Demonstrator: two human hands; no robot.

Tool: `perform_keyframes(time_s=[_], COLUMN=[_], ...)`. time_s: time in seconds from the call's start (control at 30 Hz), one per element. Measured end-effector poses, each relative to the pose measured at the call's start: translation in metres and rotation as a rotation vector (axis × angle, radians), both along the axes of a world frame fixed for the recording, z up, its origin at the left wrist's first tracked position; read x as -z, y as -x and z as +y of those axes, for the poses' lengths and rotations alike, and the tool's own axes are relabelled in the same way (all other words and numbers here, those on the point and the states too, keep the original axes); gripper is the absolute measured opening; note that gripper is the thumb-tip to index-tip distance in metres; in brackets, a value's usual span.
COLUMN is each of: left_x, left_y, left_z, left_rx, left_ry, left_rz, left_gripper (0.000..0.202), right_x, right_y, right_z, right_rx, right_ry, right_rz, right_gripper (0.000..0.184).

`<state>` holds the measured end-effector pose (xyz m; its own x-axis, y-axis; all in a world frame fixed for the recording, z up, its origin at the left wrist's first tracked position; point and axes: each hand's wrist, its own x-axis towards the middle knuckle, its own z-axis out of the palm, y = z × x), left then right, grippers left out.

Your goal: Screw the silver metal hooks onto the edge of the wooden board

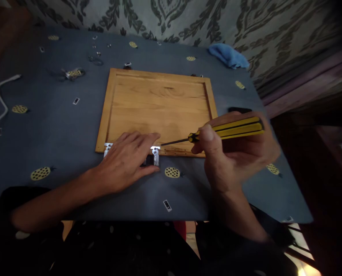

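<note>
Yellow screwdriver (239, 128) gripped in the right hand (232, 163), left hand (126, 159) loosely spread over metal fittings (155, 151), screw work seemingly needs tip alignment.

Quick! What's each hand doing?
Left hand: open, lying across silver metal hardware and a rectangular wooden panel.
Right hand: closed, holding a yellow-and-black screwdriver.
</note>
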<state>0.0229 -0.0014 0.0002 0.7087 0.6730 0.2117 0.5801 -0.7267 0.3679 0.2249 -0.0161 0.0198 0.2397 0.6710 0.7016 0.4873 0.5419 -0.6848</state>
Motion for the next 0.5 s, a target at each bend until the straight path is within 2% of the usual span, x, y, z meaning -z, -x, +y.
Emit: perform_keyframes(time_s=[0.13, 0.5], left_x=[0.001, -0.004], left_y=[0.001, 0.002], left_z=[0.000, -0.001], left_rx=[0.001, -0.022], left_ry=[0.003, -0.052], left_rz=[-0.007, -0.047], left_gripper=[0.065, 0.061], right_x=[0.001, 0.010], right_y=[-0.002, -0.011], right_z=[-0.002, 0.006], right_rx=[0.014, 0.028], right_ry=[0.099, 0.207], right_rz=[-0.041, -0.014], right_gripper=[0.020, 0.029])
